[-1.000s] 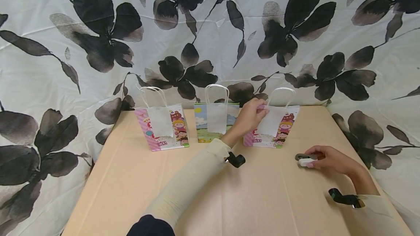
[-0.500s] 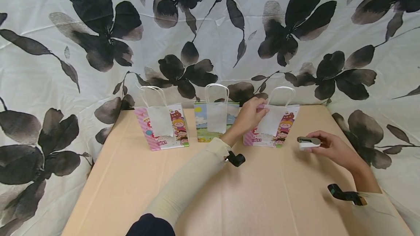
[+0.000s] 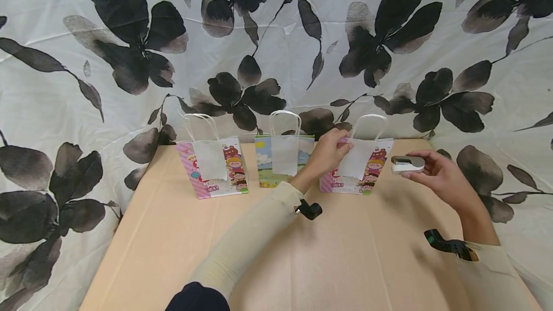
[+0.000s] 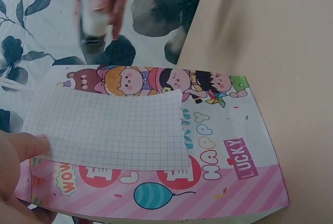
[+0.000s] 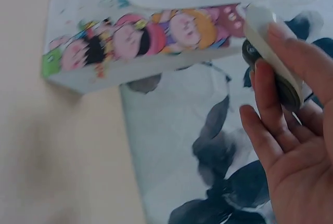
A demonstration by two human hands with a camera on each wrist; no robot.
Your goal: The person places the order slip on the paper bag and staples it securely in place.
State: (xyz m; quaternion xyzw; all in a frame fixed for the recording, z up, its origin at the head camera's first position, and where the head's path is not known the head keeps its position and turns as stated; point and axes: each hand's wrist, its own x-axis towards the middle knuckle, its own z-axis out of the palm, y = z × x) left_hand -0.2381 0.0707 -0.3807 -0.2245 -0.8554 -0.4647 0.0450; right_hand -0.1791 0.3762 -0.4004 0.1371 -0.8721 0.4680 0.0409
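My left hand [image 3: 325, 155] pinches the top edge of the right-hand pink-striped paper gift bag [image 3: 377, 169], together with a slip of white paper on its front. That grid-ruled paper [image 4: 109, 128] lies across the bag's front, with the thumb on one end. To the right of this bag, my right hand [image 3: 447, 176] holds a small white and dark grey stapler [image 3: 407, 164] in the air between thumb and fingers. The stapler points toward the bag, apart from it in the head view.
A matching pink gift bag [image 3: 211, 188] with a white paper slip stands at the left. Between the two stands a bag with a sky-and-meadow print [image 3: 264, 162], also bearing a slip. A floral cloth [image 3: 302, 52] hangs behind the table [image 3: 328, 263].
My right hand has raised the stapler off the table and moved it up toward the bag's top level. The left hand has kept its grip on the bag and paper.
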